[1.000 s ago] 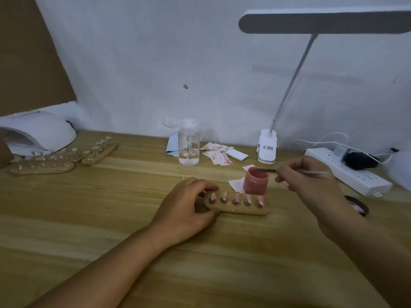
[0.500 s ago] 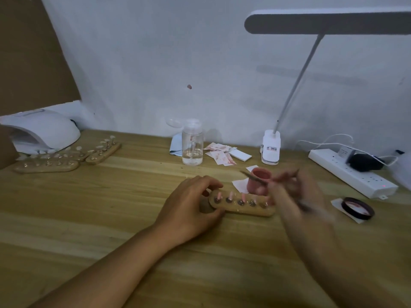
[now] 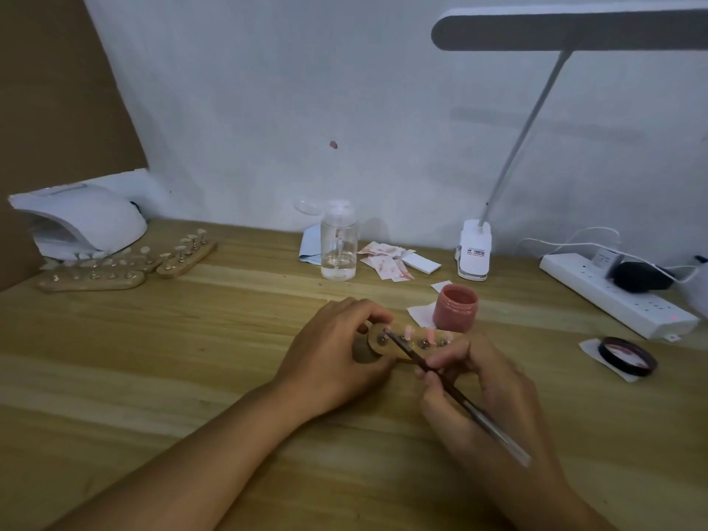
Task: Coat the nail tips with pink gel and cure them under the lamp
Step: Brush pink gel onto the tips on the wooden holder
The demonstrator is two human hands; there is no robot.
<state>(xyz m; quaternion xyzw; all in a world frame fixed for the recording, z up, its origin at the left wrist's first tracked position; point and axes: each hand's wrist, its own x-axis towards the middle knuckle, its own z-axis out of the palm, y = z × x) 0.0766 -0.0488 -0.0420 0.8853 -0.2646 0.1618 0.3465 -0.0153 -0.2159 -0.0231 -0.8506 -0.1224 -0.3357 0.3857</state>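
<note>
On the wooden desk [image 3: 172, 377], the oblong wooden tip holder [image 3: 377, 348] is gripped by the left hand [image 3: 333, 362]; the thin dark brush [image 3: 459, 398], pinched by the right hand [image 3: 494, 408] alongside, should be stroked lightly.

So the wooden holder [image 3: 417, 337] lay flat, long side running left to right, with our left hand [image 3: 337, 358] pinching its left end. Small pink tips [image 3: 430, 334] stood up in a row on its studs. We had the brush [image 3: 459, 400] in our right hand [image 3: 479, 396], slanted, bristles right on the leftmost tip. The gel jar [image 3: 456, 307] sat upright and open just behind the holder's right end, pink inside. The white curing lamp [image 3: 82, 220] was way off at back left.
</note>
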